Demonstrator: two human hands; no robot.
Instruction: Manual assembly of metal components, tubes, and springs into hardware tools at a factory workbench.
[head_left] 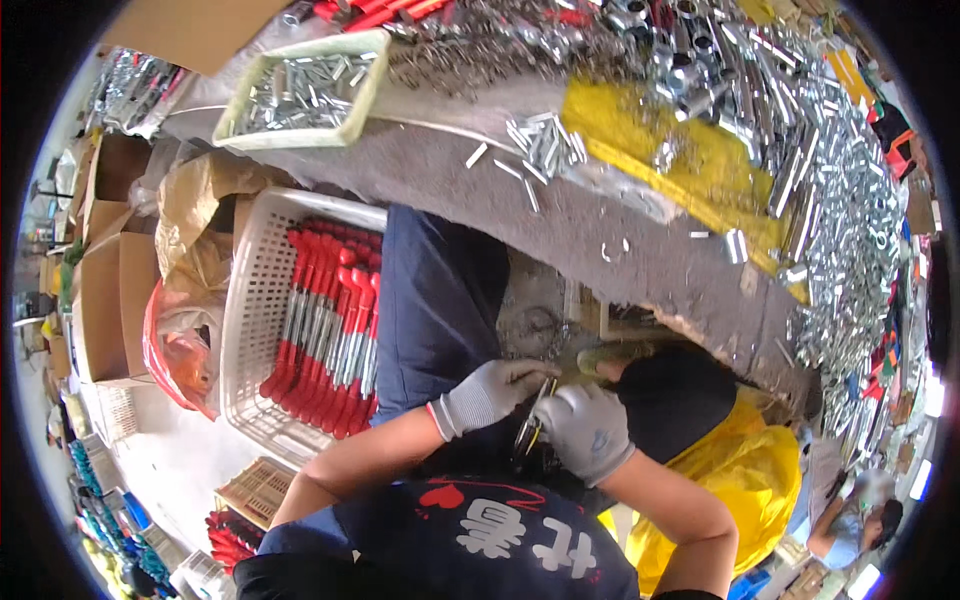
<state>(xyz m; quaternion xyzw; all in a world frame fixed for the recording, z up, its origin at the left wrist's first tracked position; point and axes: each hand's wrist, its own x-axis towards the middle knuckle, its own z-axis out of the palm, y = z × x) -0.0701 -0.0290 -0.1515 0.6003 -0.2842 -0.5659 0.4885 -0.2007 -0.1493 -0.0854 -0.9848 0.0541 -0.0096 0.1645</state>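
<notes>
Both my hands wear grey-white gloves and meet in front of my lap. My right hand (pixel 588 430) is closed around a slim dark tool with yellow edging (pixel 527 436), which slants down toward my body; its exact kind does not show. My left hand (pixel 490 394) is closed, thumb and fingers pinched together near the tool's upper end. Whatever small thing those fingertips may hold is hidden. Left of my leg, a white plastic basket (pixel 238 330) holds rows of red-ended tools with silver middles (pixel 325 330).
A worn grey bench (pixel 640 265) crosses ahead, carrying a pale tray (pixel 355 130) of short metal tubes, a yellow sheet (pixel 640 130) and heaps of metal parts (pixel 850 260). Cardboard boxes (pixel 110 310) stand at left. Yellow plastic (pixel 740 480) lies right; another person (pixel 850 525) sits beyond.
</notes>
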